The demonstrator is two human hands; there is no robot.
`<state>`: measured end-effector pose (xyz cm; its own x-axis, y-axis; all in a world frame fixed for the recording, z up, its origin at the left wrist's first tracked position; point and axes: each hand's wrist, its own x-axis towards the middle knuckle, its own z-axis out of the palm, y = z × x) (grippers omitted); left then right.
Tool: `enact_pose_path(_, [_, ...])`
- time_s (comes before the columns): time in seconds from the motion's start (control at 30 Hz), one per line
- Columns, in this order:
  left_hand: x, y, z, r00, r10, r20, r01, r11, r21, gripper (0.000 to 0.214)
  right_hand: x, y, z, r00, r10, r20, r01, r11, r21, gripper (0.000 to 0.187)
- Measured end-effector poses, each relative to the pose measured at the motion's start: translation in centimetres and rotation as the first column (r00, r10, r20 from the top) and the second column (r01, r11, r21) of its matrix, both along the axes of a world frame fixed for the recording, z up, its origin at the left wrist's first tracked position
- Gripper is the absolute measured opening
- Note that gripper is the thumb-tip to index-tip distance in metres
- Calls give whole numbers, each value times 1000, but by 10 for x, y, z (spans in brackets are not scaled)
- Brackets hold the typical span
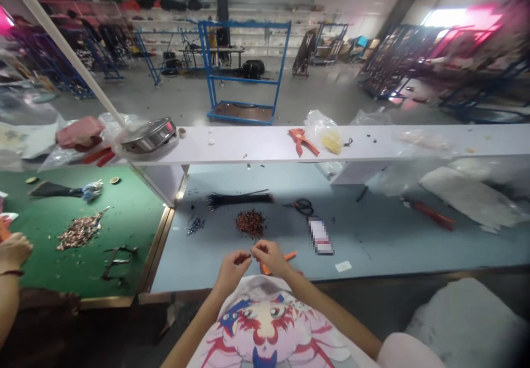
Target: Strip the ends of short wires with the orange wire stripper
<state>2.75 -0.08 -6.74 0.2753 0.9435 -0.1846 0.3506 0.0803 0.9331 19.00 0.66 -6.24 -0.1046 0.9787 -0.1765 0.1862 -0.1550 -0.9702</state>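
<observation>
Holding left hand (234, 273) and right hand (271, 257) close together just below the reddish-brown pile of small parts (250, 223) on the pale blue desk (372, 246), fingers (248, 256) pinching together at the tips, anything between them too small to make out. Lying just below the pile, partly under the right hand: an orange-handled tool (265, 269). Lying beyond the pile: a bundle of black wires (240, 200). Lying right of the pile: black-handled scissors (303, 207) and a pixelated packet (321, 236). Lying left of the pile: a small bluish heap (195, 225). Showing well left of the pile: a co-worker's hand (14, 249) over a green mat (132, 213).
</observation>
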Motion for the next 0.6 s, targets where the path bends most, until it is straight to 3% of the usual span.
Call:
enact_pose_path(0.17, [4, -3, 3, 996, -84, -2, 84, 996, 31, 22, -3, -3, -7, 991, -77, 110, 77, 997, 9, 22])
enact_pose_path(0.33, [1, -4, 0, 979, -119, -166, 131, 989, 63, 20, 36, 12, -33, 945, -171, 278, 183, 983, -16, 40])
enact_pose_path(0.5, [-13, -5, -13, 998, -1, -57, 0, 1000, -9, 22, 84, -3, -69, 842, -38, 538, 83, 995, -58, 31])
enact_pose_path(0.6, [-25, 1, 8, 986, 91, 141, -75, 990, -118, 31, 91, -31, -93, 746, 66, 662, 7, 994, -108, 62])
